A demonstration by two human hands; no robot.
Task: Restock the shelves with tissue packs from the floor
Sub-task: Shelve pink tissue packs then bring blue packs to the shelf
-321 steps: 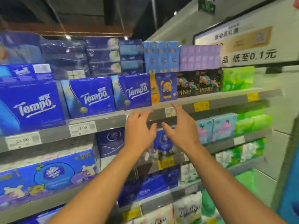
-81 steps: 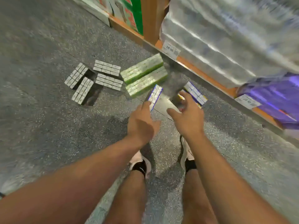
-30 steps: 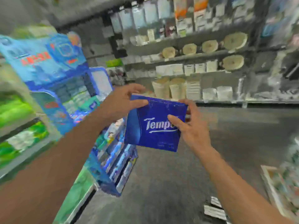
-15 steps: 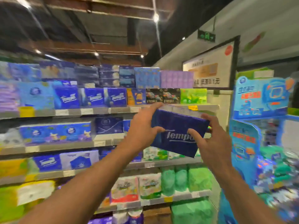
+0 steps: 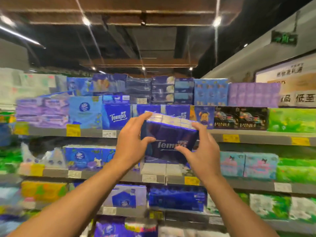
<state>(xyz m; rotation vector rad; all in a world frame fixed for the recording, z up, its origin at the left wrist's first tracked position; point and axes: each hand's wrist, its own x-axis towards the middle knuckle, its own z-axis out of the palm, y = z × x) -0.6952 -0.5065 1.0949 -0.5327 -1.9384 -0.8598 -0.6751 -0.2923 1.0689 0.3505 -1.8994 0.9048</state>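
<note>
Both of my hands are gripping the blue Tempo tissue pack (image 5: 168, 141) at frame centre: left hand (image 5: 131, 142) clasping its left edge, right hand (image 5: 201, 151) its right side. I'm holding it raised before the shelves (image 5: 256, 136), level with the shelved Tempo packs (image 5: 118, 117).

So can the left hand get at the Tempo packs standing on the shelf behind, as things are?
Probably not: the left hand is clamped on the dark blue Tempo pack shared with the right hand, and that pack blocks the shelved Tempo packs.
</note>
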